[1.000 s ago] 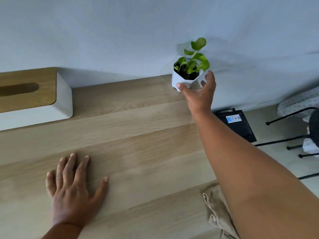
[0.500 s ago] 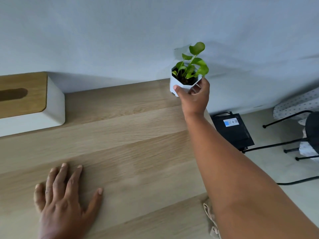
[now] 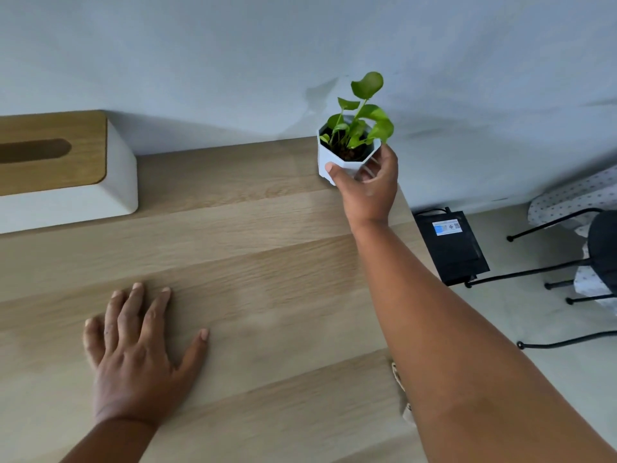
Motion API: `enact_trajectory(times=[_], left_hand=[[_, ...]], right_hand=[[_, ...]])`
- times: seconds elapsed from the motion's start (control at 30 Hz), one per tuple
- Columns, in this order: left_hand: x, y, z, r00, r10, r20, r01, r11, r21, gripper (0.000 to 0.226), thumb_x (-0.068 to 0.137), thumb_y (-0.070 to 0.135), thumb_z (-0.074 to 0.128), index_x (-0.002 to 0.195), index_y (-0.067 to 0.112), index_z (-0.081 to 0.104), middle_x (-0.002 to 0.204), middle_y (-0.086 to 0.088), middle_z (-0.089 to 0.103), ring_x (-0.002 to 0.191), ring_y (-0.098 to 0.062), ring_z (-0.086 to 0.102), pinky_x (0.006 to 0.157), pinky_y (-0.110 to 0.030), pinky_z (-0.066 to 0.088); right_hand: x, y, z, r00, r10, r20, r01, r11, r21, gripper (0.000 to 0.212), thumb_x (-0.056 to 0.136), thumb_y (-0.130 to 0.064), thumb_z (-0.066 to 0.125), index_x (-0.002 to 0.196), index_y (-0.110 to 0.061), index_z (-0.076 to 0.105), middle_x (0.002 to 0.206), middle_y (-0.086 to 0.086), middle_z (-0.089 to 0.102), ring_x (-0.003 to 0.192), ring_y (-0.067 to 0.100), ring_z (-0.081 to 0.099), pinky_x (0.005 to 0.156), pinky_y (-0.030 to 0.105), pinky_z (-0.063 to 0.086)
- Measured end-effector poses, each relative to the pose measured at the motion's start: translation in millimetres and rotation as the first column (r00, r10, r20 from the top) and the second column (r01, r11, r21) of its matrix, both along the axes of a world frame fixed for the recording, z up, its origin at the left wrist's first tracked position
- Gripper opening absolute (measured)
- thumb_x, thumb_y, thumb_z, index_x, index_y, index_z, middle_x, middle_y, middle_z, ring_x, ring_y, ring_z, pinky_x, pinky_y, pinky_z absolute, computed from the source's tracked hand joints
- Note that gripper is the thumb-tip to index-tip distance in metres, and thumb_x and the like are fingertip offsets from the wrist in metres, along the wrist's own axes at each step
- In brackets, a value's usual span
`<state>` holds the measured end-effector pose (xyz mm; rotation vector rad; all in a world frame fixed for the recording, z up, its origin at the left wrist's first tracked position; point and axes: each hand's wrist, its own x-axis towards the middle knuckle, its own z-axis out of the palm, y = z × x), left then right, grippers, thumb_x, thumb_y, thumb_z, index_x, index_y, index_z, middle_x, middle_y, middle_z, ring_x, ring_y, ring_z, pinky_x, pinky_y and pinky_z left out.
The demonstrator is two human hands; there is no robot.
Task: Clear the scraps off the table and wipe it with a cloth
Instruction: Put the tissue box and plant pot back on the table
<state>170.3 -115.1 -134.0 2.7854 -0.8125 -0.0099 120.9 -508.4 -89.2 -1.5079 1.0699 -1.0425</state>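
My right hand (image 3: 367,187) grips a small white faceted pot with a green plant (image 3: 347,148) at the far right corner of the wooden table (image 3: 250,248), the pot's base hidden by my fingers. My left hand (image 3: 133,352) lies flat on the tabletop near the front left, fingers spread, holding nothing. A beige cloth (image 3: 402,392) peeks out from under my right forearm at the table's right edge, mostly hidden. I see no scraps on the wood.
A white tissue box with a wooden lid (image 3: 63,168) stands at the back left against the pale wall. Off the table's right side, a black box (image 3: 450,245) sits on the floor beside black chair legs (image 3: 547,262).
My right hand has closed around the pot, which now sits a little nearer and tipped. My left hand stays flat on the table.
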Motion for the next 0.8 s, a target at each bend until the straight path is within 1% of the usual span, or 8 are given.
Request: enact_trajectory(times=[0.1, 0.27, 0.43, 0.57, 0.67, 0.73, 0.8], left_hand=[[-1, 1, 2, 1.0, -0.007, -0.007, 0.007, 1.0, 0.0, 0.087, 0.078, 0.08, 0.044, 0.147, 0.025, 0.047, 0.163, -0.011, 0.031, 0.156, -0.031, 0.017, 0.124, -0.06, 0.012], [-3, 1, 6, 1.0, -0.007, -0.02, 0.007, 1.0, 0.005, 0.088, 0.08, 0.079, 0.045, 0.148, 0.024, 0.047, 0.163, -0.012, 0.031, 0.156, -0.031, 0.016, 0.125, -0.058, 0.008], [-2, 0, 6, 0.999, -0.002, -0.043, 0.003, 1.0, 0.026, 0.087, 0.08, 0.079, 0.046, 0.149, 0.026, 0.045, 0.165, -0.011, 0.03, 0.157, -0.029, 0.013, 0.125, -0.058, 0.006], [-2, 0, 5, 0.999, -0.015, -0.041, 0.016, 1.0, 0.01, 0.086, 0.08, 0.078, 0.048, 0.149, 0.027, 0.047, 0.165, -0.01, 0.031, 0.158, -0.03, 0.014, 0.125, -0.059, 0.007], [-3, 1, 5, 0.999, -0.025, -0.046, 0.025, 1.0, -0.001, 0.086, 0.081, 0.078, 0.049, 0.15, 0.027, 0.047, 0.166, -0.009, 0.03, 0.159, -0.028, 0.012, 0.125, -0.06, 0.009], [-1, 4, 6, 0.998, -0.044, -0.05, 0.044, 0.999, -0.015, 0.086, 0.082, 0.079, 0.049, 0.151, 0.027, 0.047, 0.167, -0.008, 0.03, 0.159, -0.026, 0.012, 0.125, -0.059, 0.01], [5, 13, 7, 0.996, -0.085, -0.041, 0.084, 0.996, -0.016, 0.086, 0.082, 0.078, 0.049, 0.151, 0.026, 0.048, 0.166, -0.007, 0.032, 0.158, -0.026, 0.016, 0.126, -0.056, 0.012]], right_hand=[[2, 12, 1, 1.0, 0.019, 0.0, -0.019, 1.0, -0.01, 0.085, 0.063, -0.017, 0.097, 0.137, -0.012, 0.057, 0.132, 0.007, 0.064, 0.114, 0.011, 0.068, 0.096, 0.033, 0.059], [12, 35, 2, 0.998, 0.06, -0.008, -0.06, 0.998, -0.003, 0.086, 0.061, -0.021, 0.097, 0.137, -0.012, 0.056, 0.134, 0.011, 0.062, 0.116, 0.018, 0.068, 0.098, 0.042, 0.059], [27, 63, 4, 0.997, 0.082, -0.003, -0.082, 0.997, -0.01, 0.088, 0.06, -0.024, 0.097, 0.137, -0.011, 0.056, 0.134, 0.011, 0.063, 0.117, 0.018, 0.068, 0.098, 0.043, 0.059], [40, 86, 6, 0.995, 0.095, -0.003, -0.095, 0.995, -0.009, 0.087, 0.061, -0.022, 0.097, 0.136, -0.01, 0.056, 0.132, 0.01, 0.064, 0.116, 0.02, 0.069, 0.098, 0.045, 0.058], [51, 103, 6, 0.994, 0.113, 0.004, -0.113, 0.994, -0.002, 0.086, 0.061, -0.019, 0.097, 0.136, -0.009, 0.056, 0.132, 0.012, 0.064, 0.116, 0.02, 0.069, 0.098, 0.046, 0.058], [60, 114, 7, 0.993, 0.118, 0.01, -0.118, 0.993, 0.004, 0.087, 0.06, -0.02, 0.097, 0.137, -0.01, 0.056, 0.133, 0.012, 0.064, 0.116, 0.019, 0.069, 0.098, 0.045, 0.059], [69, 125, 7, 0.991, 0.132, 0.008, -0.132, 0.991, 0.011, 0.089, 0.059, -0.022, 0.097, 0.137, -0.01, 0.056, 0.133, 0.012, 0.064, 0.115, 0.019, 0.069, 0.098, 0.045, 0.059]])
